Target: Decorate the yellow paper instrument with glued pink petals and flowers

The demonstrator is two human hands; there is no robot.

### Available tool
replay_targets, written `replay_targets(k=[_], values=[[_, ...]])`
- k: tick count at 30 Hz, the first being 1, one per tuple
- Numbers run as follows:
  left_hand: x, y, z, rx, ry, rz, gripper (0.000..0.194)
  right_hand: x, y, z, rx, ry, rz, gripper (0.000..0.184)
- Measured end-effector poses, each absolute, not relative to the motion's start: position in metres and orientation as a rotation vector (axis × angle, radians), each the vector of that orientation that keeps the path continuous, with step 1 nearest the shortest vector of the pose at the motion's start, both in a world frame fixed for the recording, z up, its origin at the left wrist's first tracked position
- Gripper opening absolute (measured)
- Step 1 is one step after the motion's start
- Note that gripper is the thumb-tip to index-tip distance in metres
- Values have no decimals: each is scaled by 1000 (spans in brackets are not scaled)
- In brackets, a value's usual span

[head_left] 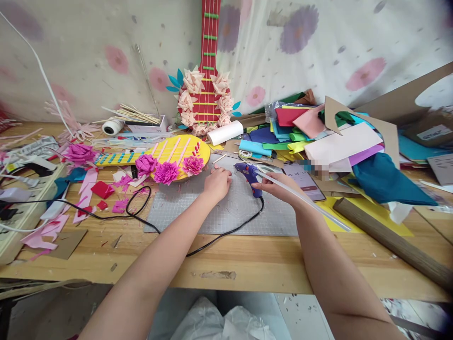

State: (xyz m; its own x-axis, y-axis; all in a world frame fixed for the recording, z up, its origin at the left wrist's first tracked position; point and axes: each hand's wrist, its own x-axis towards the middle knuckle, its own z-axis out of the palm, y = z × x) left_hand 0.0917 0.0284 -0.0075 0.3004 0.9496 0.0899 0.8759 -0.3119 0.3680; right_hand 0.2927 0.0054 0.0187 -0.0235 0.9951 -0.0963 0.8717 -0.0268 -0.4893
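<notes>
My right hand (278, 188) is closed on a blue hot glue gun (252, 178), its fingers at the back of the gun. A long clear glue stick (311, 200) runs from the gun's rear past my wrist. Over the grey cutting mat (191, 215), my left hand (218, 183) has its fingers bent together just left of the gun's nozzle; anything between them is too small to make out. Left of that hand lies a yellow paper guitar (173, 153) with magenta paper flowers (166, 173) along its near edge.
A red guitar (208, 94) with pale paper flowers leans on the curtain. Coloured paper (279, 130) is heaped at the back right, beside a phone (302, 182). A brown roll (389, 236) lies at right. The gun's black cord (233, 231) loops left toward power strips (31, 208).
</notes>
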Motion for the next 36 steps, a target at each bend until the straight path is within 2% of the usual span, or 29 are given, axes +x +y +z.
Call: replay_targets(k=[5, 11, 17, 20, 24, 36], values=[[97, 39, -8, 2350, 1633, 258, 30, 280, 17, -13, -1714, -1839, 462, 51], [97, 41, -12, 2336, 1687, 371, 30, 263, 22, -34, -1717, -1741, 440, 33], [96, 38, -7, 2140, 1717, 470, 19, 262, 19, -32, -1790, -1467, 592, 32], [95, 36, -3, 1901, 1702, 560, 16, 258, 20, -34, -1594, -1266, 819, 37], [93, 34, -5, 1629, 1637, 685, 20, 249, 21, -39, -1352, -1099, 1048, 33], [91, 30, -14, 1719, 1678, 737, 16, 244, 22, -42, -1362, -1054, 1090, 30]])
